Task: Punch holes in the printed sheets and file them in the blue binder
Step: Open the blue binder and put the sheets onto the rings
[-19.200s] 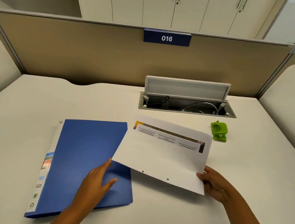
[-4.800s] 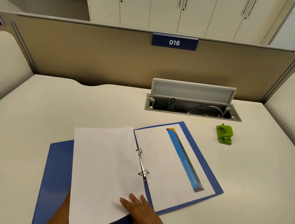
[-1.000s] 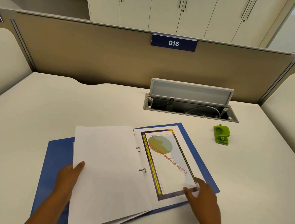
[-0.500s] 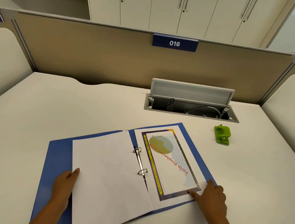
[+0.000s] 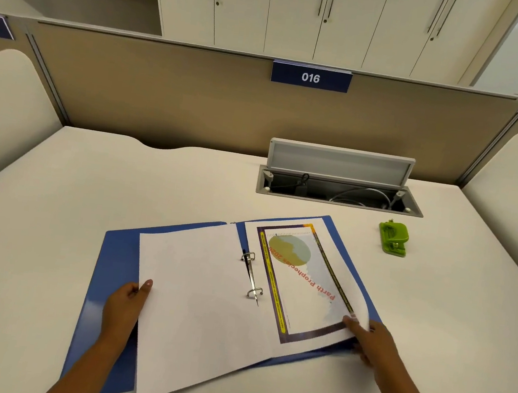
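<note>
The blue binder (image 5: pixel 116 260) lies open on the desk with its two metal rings (image 5: pixel 253 274) shut. A blank-backed white sheet (image 5: pixel 199 303) rests on the left cover. My left hand (image 5: pixel 125 307) grips its left edge, thumb on top. On the right cover lies a printed sheet (image 5: pixel 302 283) with a dark frame, a yellow strip and red lettering. My right hand (image 5: pixel 370 340) pinches its near right corner, which curls up off the cover. The green hole punch (image 5: pixel 393 237) sits apart at the right.
An open cable hatch (image 5: pixel 336 192) with a raised lid is sunk in the desk behind the binder. A beige partition (image 5: pixel 197 100) with a "016" sign closes the back. Padded side screens stand at the left and right.
The near right corner of the printed sheet has risen and curled under my right hand. My left thumb has come onto the white sheet's edge. The binder has stayed put.
</note>
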